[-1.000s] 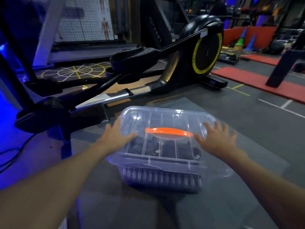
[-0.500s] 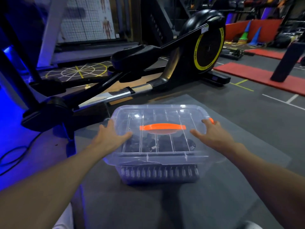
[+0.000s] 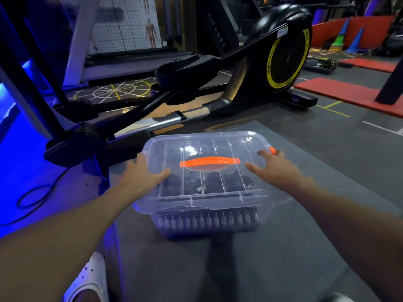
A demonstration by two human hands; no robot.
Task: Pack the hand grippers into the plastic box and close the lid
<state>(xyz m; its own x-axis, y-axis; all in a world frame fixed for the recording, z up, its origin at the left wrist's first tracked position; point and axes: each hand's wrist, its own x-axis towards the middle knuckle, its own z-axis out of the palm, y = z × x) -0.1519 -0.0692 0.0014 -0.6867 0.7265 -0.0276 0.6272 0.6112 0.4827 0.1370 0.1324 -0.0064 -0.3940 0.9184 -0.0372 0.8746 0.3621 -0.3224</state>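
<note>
**A:** Lid (image 3: 218, 147) is level on the box (image 3: 139, 209) now. A second ago it lay askew. The right grip (image 3: 274, 168) has also slid out toward the lid's 3 o'clock end.

**B:** Are the grips holding anything?

**A:** No, both are flat and open, pressing rather than clasping. The left grip (image 3: 141, 175) is at 9 o'clock, with its thumb lying on top of the lid and its fingers reaching along that end. The right grip is spread, its fingertips at about 2 o'clock, touching or just beside an orange clip (image 3: 272, 150).

**B:** Why one at each end?

**A:** My guess is so the push comes down evenly and the lid seats all round instead of tipping. It also leaves the orange handle (image 3: 209, 162) at the centre untouched, since nothing needs lifting yet.

**B:** And the grippers?

**A:** The grippers (image 3: 207, 221) are inside. A row of springs shows through the wall at 6 o'clock, and dark shapes show under the lid. None lie outside that I can see.

**B:** Where is the box?

**A:** It's on a grey surface (image 3: 283, 258), straight ahead of the person, with a trainer (image 3: 283, 57) beyond it at 12 o'clock.

**B:** So it's finished?

**A:** Nearly, I think. The rim at 6 o'clock shows a faint wavy line, so I can't tell whether it's fully seated. The clip probably needs snapping down next, and the 9 o'clock end may have one too, hidden by the left grip.
</note>
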